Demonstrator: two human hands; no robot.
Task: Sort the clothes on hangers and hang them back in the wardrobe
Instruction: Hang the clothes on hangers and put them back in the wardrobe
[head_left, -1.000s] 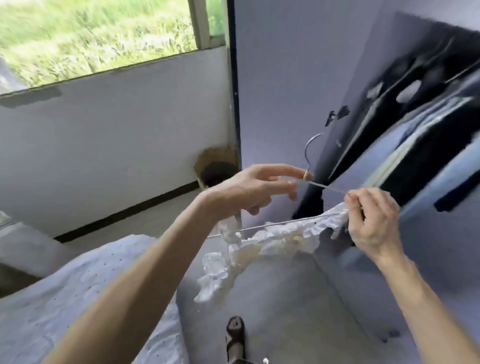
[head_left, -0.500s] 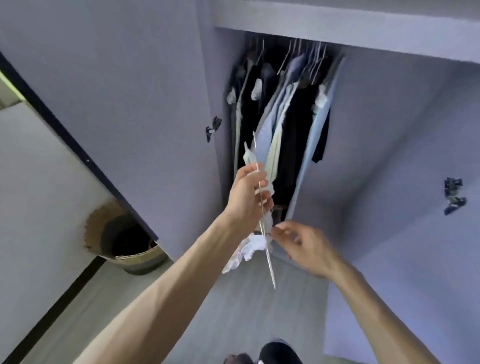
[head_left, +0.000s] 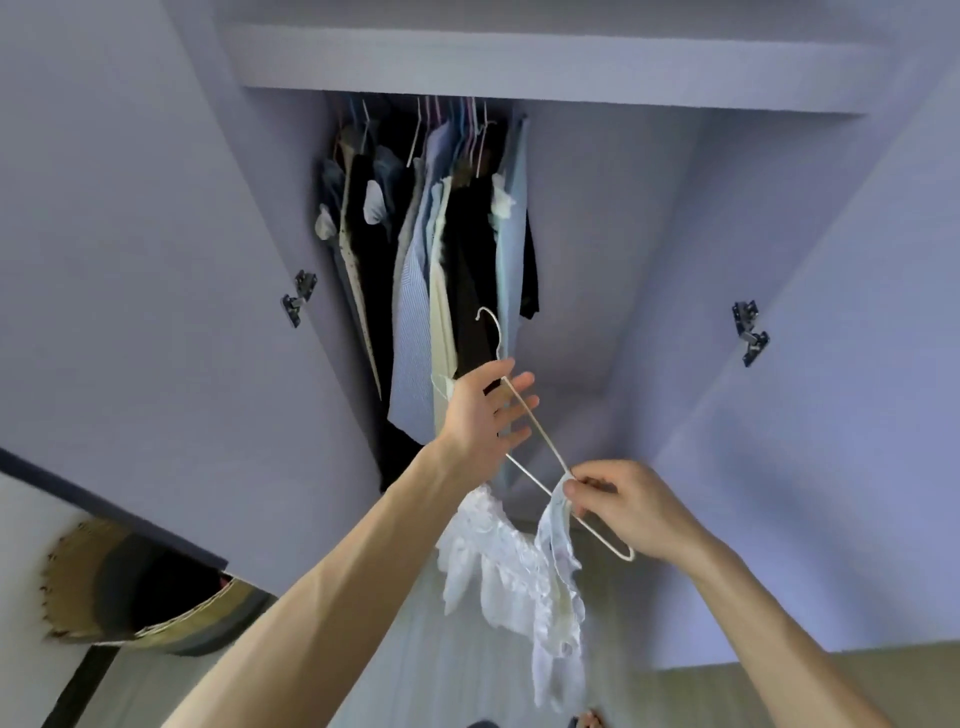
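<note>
The left arm is stretched up from the lower left towards the open wardrobe (head_left: 649, 270), and the left grip (head_left: 485, 415) is held open, its fingers (head_left: 522, 402) straight and spread. The neck of a white wire hanger (head_left: 540, 432) is laid across these fingers, with the hook seen just above the thumb. The right arm is raised from the lower right, and the right grip (head_left: 626, 506) is closed, its fingers curled. The strap of a white lace garment (head_left: 511, 566) is pinched between thumb and forefinger against one shoulder of the hanger. The hanger is tilted, hook uppermost, in front of the wardrobe opening and below the hung clothes (head_left: 415, 291), well apart from the rail. The garment is draped from the wire in ruffled, partly sheer folds and is let hang down between the two forearms. A woven basket (head_left: 156, 618) is seen at lower left, beside the wardrobe door (head_left: 156, 260).
</note>
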